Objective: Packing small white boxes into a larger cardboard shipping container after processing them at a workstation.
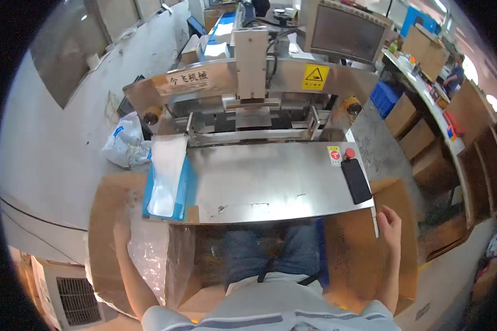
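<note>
My left hand point(122, 230) reaches down at the left, over a cardboard box point(106, 212) lined with clear plastic point(152, 254). Its fingers are smeared and hard to make out. Just beyond the right front corner of the metal worktable point(259, 182), my right hand point(390, 223) is raised with loosely bent fingers and nothing visible in them. The nearest thing to it is a black smartphone point(357, 181), lying on the table beside a red push button point(349, 153). At the table's left end, flat white sheets or pouches point(168, 171) rest on a blue box point(189, 182).
A machine with a pressing head point(252, 66) spans the table's back, and a monitor point(348, 30) stands behind it. A white plastic bag point(126, 143) is at the left. Another cardboard box point(400, 204) sits at the right. Further right are a blue crate point(385, 98) and a long bench.
</note>
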`<state>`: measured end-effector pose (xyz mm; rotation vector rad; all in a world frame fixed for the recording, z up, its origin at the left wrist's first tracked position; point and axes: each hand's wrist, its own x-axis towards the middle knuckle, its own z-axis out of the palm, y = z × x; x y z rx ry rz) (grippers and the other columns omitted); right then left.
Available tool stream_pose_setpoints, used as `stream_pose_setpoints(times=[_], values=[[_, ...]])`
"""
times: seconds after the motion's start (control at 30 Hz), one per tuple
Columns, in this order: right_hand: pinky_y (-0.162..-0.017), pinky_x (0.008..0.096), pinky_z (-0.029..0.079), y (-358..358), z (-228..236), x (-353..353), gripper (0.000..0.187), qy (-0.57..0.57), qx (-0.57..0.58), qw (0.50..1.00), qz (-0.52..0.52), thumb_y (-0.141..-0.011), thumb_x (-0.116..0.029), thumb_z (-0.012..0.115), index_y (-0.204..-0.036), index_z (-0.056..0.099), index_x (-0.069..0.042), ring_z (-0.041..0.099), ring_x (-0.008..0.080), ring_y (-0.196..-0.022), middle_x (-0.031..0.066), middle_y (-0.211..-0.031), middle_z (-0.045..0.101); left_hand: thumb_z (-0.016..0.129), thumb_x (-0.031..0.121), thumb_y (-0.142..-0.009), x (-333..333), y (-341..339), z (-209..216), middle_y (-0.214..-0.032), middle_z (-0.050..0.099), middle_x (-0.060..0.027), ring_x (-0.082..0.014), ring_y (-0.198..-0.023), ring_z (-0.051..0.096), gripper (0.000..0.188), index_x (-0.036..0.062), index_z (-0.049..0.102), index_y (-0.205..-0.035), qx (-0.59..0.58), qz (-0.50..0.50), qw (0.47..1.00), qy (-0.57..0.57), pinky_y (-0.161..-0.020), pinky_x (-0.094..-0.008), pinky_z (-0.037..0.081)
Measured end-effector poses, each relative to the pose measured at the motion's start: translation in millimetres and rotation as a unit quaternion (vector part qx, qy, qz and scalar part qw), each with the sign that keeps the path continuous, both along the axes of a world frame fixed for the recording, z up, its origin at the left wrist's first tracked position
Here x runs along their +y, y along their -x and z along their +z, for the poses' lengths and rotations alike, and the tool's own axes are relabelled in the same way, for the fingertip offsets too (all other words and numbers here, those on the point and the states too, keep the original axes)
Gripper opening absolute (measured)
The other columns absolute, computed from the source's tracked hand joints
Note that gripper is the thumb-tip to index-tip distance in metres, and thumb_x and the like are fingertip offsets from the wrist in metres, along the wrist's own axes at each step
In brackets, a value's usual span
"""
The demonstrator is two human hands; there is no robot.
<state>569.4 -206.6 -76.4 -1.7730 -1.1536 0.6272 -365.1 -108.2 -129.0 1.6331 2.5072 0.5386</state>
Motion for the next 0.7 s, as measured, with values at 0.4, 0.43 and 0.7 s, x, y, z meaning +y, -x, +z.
stream_pose_setpoints(times=[0.4, 0.43, 0.7], values=[[-0.092, 0.0289, 0.05, 97, 76, 30, 0.031, -0.02, 0.011, 0.995, 0.097, -0.096, -0.007, 0.064, -0.124, 0.062, 0.006, 0.065, 0.0166, -0.106, 0.0103, -0.113, 0.07, 0.078, 0.051, -0.077, 185, -165, 85, -0.099, 0.069, -0.0215, -0.0342, -0.096, 0.067, 0.062, 0.0013, 0.066, -0.112, -0.109, -0.093, 0.975, -0.168, -0.085, -0.0421, 0.051], [-0.092, 0.0287, 0.05, 97, 77, 26, 0.031, -0.007, 0.016, 0.996, 0.092, -0.096, -0.007, 0.064, -0.124, 0.062, 0.006, 0.065, 0.0166, -0.106, 0.0104, -0.113, 0.07, 0.078, 0.051, -0.077, 189, -163, 83, -0.099, 0.069, -0.0215, -0.0342, -0.096, 0.067, 0.062, 0.0013, 0.066, -0.112, -0.112, -0.091, 0.975, -0.166, -0.085, -0.0421, 0.051], [-0.092, 0.0287, 0.05, 100, 73, 14, 0.032, -0.024, 0.035, 0.997, 0.071, -0.096, -0.008, 0.064, -0.125, 0.063, 0.006, 0.065, 0.0156, -0.104, 0.0107, -0.112, 0.071, 0.064, 0.031, -0.094, 192, -165, 88, -0.091, 0.071, -0.0211, -0.0402, -0.088, 0.067, 0.029, 0.0042, 0.071, -0.104, -0.076, -0.055, 0.96, -0.262, -0.078, -0.046, 0.052]])
